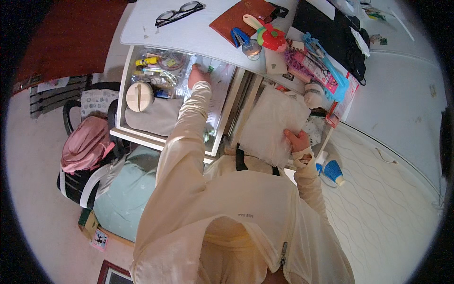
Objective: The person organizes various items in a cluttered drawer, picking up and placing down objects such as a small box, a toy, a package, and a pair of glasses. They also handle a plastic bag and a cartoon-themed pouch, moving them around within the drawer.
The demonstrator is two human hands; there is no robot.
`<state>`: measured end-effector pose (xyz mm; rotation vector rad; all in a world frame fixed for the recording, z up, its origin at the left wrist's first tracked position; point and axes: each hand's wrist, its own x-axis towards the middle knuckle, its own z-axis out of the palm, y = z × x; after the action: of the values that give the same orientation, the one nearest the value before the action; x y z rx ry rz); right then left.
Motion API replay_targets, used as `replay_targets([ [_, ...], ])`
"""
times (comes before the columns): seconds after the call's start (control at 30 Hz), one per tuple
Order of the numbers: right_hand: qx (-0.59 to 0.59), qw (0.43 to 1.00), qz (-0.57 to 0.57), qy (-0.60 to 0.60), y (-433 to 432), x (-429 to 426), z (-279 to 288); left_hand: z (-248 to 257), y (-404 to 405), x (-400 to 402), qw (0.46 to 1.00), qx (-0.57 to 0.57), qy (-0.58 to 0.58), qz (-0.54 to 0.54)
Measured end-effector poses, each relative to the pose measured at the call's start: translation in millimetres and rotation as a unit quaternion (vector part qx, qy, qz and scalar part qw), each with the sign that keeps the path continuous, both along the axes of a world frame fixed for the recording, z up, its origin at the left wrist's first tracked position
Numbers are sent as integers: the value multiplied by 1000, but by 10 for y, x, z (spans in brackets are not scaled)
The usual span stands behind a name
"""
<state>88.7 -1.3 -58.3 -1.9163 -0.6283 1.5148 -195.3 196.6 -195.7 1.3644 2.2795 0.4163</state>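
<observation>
My left hand (198, 75) reaches into the pulled-out left drawer (124, 92), over clear plastic and papers; its fingertips are partly hidden, so a grip cannot be told. Beside it lie a yellow glue stick (147, 61), pens in clear bags, a round cream case with a strap (139, 96) and a grey-beige fabric pouch (154, 115). My right hand (298, 140) holds a sheaf of translucent whitish plastic (273, 122) by its lower right edge, above the open right drawer (324, 142). That drawer's contents are mostly covered.
Eyeglasses (179, 13), a brown folder (234, 19), a blue stapler (240, 36), a red flower-shaped item (272, 37) and pink packages (315, 67) lie on the white desk (202, 35). A pink backpack (87, 143) is at left; a blue-and-cream item (334, 171) is at right.
</observation>
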Motion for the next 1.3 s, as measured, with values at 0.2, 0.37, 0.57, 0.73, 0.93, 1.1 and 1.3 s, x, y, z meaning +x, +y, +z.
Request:
replay_targets([
  [0.2,-20,998,-17,58,99,-142,74,283,-385,-198,966,76,51,-242],
  [0.37,9,999,17,39,164,-231,-168,387,-597,-230,939,18,114,-325],
  [0.57,-17,998,28,50,271,-317,-96,227,-395,-294,949,-2,117,-294],
  [0.73,17,1000,10,17,270,-345,1,214,-305,-251,967,-49,139,-210],
  [0.93,11,998,-11,60,152,-210,-102,216,-179,-274,961,-193,13,-200],
  [1.1,42,996,-9,76,269,-269,-44,-148,-441,-472,963,-85,-134,-217],
  [1.3,115,937,111,311,829,-957,352,668,-880,-324,976,-44,-141,-157],
])
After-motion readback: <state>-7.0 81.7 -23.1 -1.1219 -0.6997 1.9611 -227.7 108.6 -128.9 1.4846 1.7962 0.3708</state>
